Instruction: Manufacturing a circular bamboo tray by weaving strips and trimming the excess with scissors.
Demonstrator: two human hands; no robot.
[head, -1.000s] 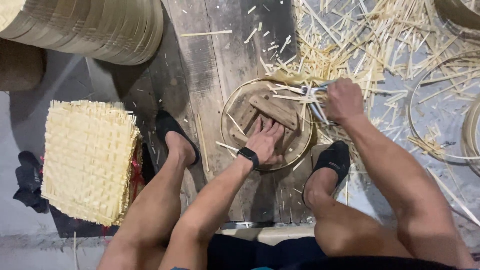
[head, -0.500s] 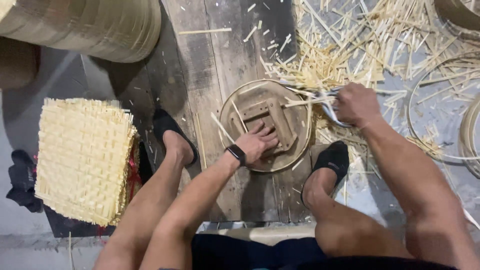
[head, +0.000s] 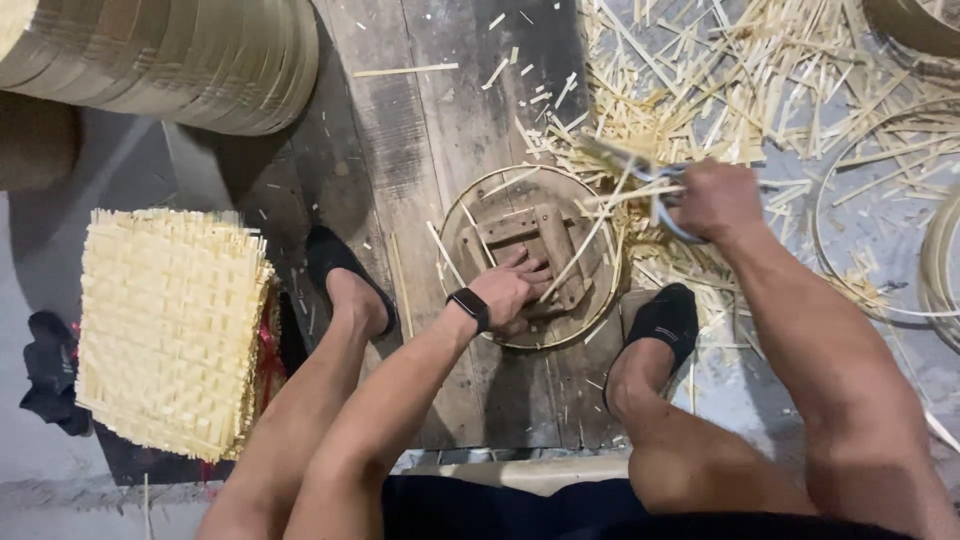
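Right hand (head: 712, 197) with scissors (head: 640, 180) shifted slightly up-left since before, fingers curled through the handles, blades pointing up-left, left hand (head: 515, 290) fingers spread flat on round frame (head: 600, 300).

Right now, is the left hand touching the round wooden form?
Touching. The head view shows the left hand pressed flat on the wooden crosspieces inside the round wooden form, fingers spread over them with no gap visible.

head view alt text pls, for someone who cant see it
Seen from above, a seated person presses the left hand on a wooden block inside a round bamboo hoop on a plank floor, while the right hand holds scissors at its rim. Cut bamboo strips litter the right; woven mats are stacked left.
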